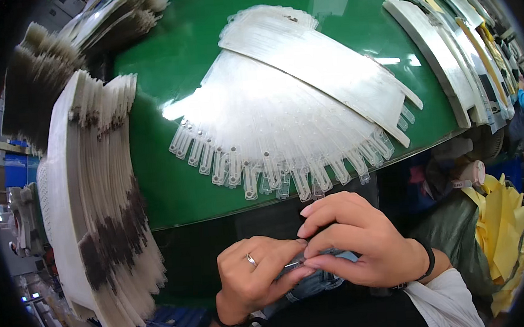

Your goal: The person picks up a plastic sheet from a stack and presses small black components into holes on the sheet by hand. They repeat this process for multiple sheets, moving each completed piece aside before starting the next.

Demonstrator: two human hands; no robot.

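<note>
My left hand (256, 269), with a ring on one finger, is closed in a pinch just below the table's front edge. A small shiny sliver (292, 264) shows between its thumb and forefinger; its kind is too small to tell. Meeting it from the right, my right hand (362, 238) has its thumb and fingertips pressed together at the same spot. What those fingertips grip is hidden. Beyond both hands, a fan of clear plastic sheets (234, 99) with narrow slotted tabs lies on the green table (174, 196). Dark dots mark several tabs on the left side.
Thick stacks of pale sheets with dark-stained edges (108, 191) stand along the left. More white panels (429, 57) lie at the table's right edge. Yellow sheets (500, 227) stick out beside a dark plastic bag (459, 241) at the lower right, near a small roll (471, 173).
</note>
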